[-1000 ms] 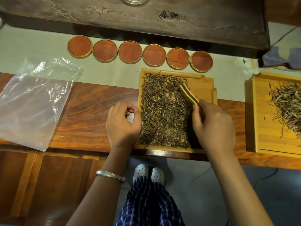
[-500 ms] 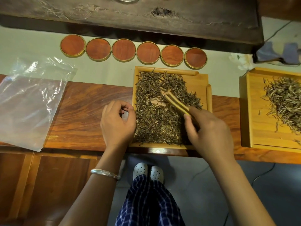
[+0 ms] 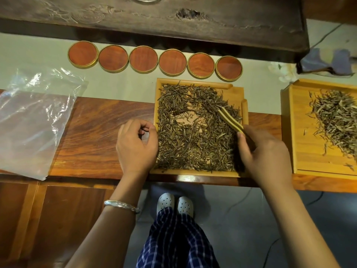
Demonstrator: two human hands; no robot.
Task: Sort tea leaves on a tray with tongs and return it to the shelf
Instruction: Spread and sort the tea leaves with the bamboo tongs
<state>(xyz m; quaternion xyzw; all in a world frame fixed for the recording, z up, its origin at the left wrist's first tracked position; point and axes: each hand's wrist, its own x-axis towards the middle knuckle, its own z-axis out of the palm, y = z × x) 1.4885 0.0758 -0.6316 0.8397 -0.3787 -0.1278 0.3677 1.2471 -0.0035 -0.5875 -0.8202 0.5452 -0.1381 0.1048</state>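
Note:
A square bamboo tray (image 3: 195, 173) lies on the wooden counter in front of me, covered with dark, thin tea leaves (image 3: 185, 147). A small bare patch shows near the tray's middle. My right hand (image 3: 264, 151) grips bamboo tongs (image 3: 229, 119) whose tips rest in the leaves at the tray's right side. My left hand (image 3: 135, 146) sits at the tray's left edge with fingers curled and thumb against forefinger; I cannot see anything in it.
A second bamboo tray (image 3: 305, 151) with paler tea leaves lies to the right. Several round wooden coasters (image 3: 143, 59) line the back. A clear plastic bag (image 3: 32, 117) lies at the left. A dark carved tea table (image 3: 154, 18) runs behind.
The tongs swept left into the middle of the leaves, then back to the right side, leaving a bare patch near the tray's centre. My left hand stayed at the tray's left edge.

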